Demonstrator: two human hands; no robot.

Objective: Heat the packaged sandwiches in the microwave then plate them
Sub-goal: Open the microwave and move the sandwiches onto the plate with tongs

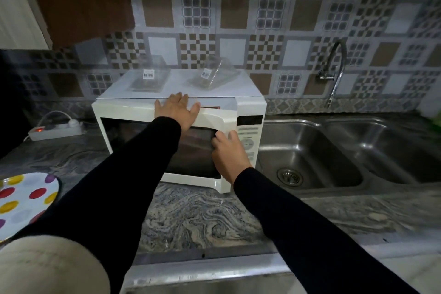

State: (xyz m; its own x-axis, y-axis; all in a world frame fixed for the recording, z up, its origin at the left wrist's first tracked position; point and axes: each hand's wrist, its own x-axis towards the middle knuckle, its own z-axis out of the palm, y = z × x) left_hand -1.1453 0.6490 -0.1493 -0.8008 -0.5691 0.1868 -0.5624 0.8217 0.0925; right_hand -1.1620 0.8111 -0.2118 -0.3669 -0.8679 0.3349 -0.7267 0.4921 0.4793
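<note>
A white microwave (133, 112) stands on the marble counter against the tiled wall. Its door is slightly ajar at the right edge. My left hand (177, 108) lies flat with spread fingers on the microwave's top front edge. My right hand (228, 150) curls its fingers round the door's right edge beside the control panel (249, 133). Two clear plastic sandwich packages sit on top of the microwave, one at the left (150, 77) and one at the right (212, 75); both look see-through and their contents are unclear. A dotted plate (26, 198) lies at the counter's left.
A double steel sink (334, 150) with a wall tap (334, 71) is right of the microwave. A white power strip (57, 130) with a lit red switch lies left of it. The marble counter (202, 217) runs in front.
</note>
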